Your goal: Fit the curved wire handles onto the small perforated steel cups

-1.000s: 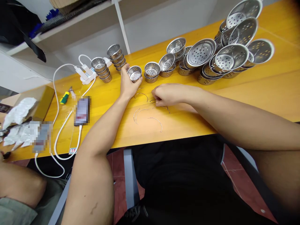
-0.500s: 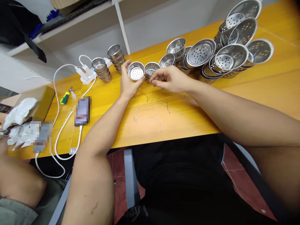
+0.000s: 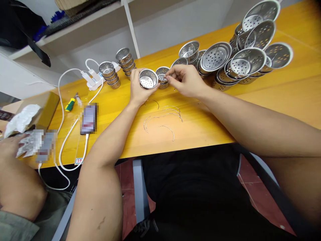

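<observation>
My left hand (image 3: 137, 89) is wrapped round a perforated metal strainer cup (image 3: 148, 80), its mouth tilted towards me. To its right my right hand (image 3: 187, 79) is closed in a pinch, with a sliver of thin metal wire showing at the fingertips; most of it is hidden by the fingers. Just behind those fingertips stands another strainer cup (image 3: 162, 72), apart from the one I hold. Several thin curved wires (image 3: 172, 114) lie loose on the yellow table (image 3: 140, 144) below my hands.
Stacked strainer cups (image 3: 248, 63) crowd the right, with smaller stacks (image 3: 109, 75) at the back left. A power strip (image 3: 95, 82), white cables, a phone (image 3: 88, 118) and a green-handled screwdriver (image 3: 70, 104) lie left. Another person's arm (image 3: 20, 174) reaches in beside a cardboard box (image 3: 48, 108).
The held strainer cup has come slightly right and tilted more towards me. My right hand has shifted a little right and up. The other person's hand has moved onto the plastic wrapping.
</observation>
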`<state>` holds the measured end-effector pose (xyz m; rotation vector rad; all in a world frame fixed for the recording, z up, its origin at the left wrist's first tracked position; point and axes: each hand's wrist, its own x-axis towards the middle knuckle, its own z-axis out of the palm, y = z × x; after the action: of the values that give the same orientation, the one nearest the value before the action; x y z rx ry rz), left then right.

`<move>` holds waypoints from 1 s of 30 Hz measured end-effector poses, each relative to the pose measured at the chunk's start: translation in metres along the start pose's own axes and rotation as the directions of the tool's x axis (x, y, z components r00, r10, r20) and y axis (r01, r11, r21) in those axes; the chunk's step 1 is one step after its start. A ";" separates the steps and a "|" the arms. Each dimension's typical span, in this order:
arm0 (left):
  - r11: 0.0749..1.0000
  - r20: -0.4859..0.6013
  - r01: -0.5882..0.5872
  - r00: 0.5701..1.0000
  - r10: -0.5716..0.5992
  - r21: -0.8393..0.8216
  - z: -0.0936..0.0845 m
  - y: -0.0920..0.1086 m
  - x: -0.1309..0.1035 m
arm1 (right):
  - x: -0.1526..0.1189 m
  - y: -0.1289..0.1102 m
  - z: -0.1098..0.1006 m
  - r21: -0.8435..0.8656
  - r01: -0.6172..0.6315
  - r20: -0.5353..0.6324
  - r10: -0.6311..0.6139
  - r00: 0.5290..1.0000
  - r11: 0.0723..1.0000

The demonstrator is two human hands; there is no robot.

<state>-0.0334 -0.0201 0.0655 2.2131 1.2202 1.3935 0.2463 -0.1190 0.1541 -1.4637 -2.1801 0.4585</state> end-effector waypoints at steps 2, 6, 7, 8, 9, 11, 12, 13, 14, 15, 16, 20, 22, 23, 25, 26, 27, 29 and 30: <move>1.000 0.010 -0.010 1.000 0.010 -0.005 0.000 -0.001 -0.001 | -0.001 -0.001 0.000 -0.014 0.011 -0.005 -0.011 1.000 1.000; 1.000 0.005 0.003 1.000 -0.003 -0.024 0.004 0.003 -0.004 | -0.001 -0.001 0.000 0.018 0.010 -0.040 -0.009 0.999 1.000; 0.999 0.007 0.021 1.000 -0.020 -0.032 0.005 0.004 -0.004 | -0.001 0.000 0.000 0.032 0.006 -0.048 -0.004 0.999 0.999; 0.998 0.011 0.040 0.999 -0.040 -0.038 0.006 0.006 -0.005 | -0.001 0.000 0.001 0.045 0.001 -0.055 0.001 0.998 0.999; 0.997 0.016 0.058 0.998 -0.057 -0.043 0.007 0.007 -0.004 | 0.000 0.001 0.001 0.054 -0.004 -0.057 0.007 0.998 0.999; 0.996 0.013 0.069 0.998 -0.068 -0.050 0.008 0.008 -0.004 | 0.000 0.000 0.001 0.047 -0.012 -0.056 0.015 0.998 0.999; 0.997 0.005 0.059 0.998 -0.058 -0.055 0.008 0.008 -0.003 | 0.000 0.000 0.000 0.035 -0.014 -0.053 0.016 0.998 0.999; 0.997 -0.002 0.043 0.999 -0.044 -0.057 0.008 0.007 -0.003 | -0.001 -0.001 0.000 0.020 -0.013 -0.049 0.014 0.999 1.000; 0.998 -0.005 0.028 1.000 -0.029 -0.054 0.008 0.006 -0.002 | -0.001 -0.002 -0.001 0.006 -0.009 -0.044 0.009 0.999 1.000; 0.999 -0.004 0.016 1.000 -0.016 -0.048 0.009 0.004 -0.001 | -0.001 -0.003 -0.001 -0.007 -0.002 -0.038 0.002 0.999 1.000; 0.999 0.001 0.008 1.000 -0.008 -0.038 0.009 0.001 -0.001 | -0.001 -0.004 -0.002 -0.019 0.003 -0.033 -0.004 0.999 1.000; 1.000 0.020 0.000 1.000 0.001 -0.028 0.013 -0.007 0.000 | -0.002 -0.004 -0.002 0.000 -0.005 -0.046 0.005 0.999 1.000; 0.999 0.034 -0.003 0.999 0.005 -0.053 0.015 -0.009 -0.001 | -0.002 -0.002 -0.002 0.045 -0.021 -0.064 0.024 0.998 0.999; 0.998 0.041 -0.005 0.999 0.008 -0.065 0.016 -0.008 -0.002 | -0.001 -0.001 -0.002 0.061 -0.032 -0.067 0.036 0.997 0.998; 0.997 0.049 -0.011 0.999 0.015 -0.081 0.016 -0.006 -0.004 | -0.001 0.000 -0.001 0.073 -0.048 -0.066 0.053 0.996 0.996; 0.996 0.053 -0.014 0.998 0.018 -0.084 0.016 -0.004 -0.005 | 0.000 0.001 -0.001 0.070 -0.050 -0.065 0.054 0.996 0.996; 0.996 0.056 -0.015 0.998 0.020 -0.084 0.015 -0.001 -0.005 | 0.000 0.001 0.000 0.062 -0.045 -0.067 0.049 0.997 0.997; 0.997 0.067 -0.009 0.998 0.014 -0.082 0.013 0.004 -0.006 | 0.000 0.000 0.000 0.037 -0.021 -0.071 0.024 0.997 0.999; 0.997 0.077 -0.002 0.997 0.008 -0.080 0.013 0.006 -0.006 | 0.000 0.000 0.000 0.024 -0.010 -0.070 0.012 0.997 1.000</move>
<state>-0.0207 -0.0263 0.0587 2.1948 1.1142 1.3221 0.2460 -0.1193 0.1544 -1.4576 -2.1064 0.4288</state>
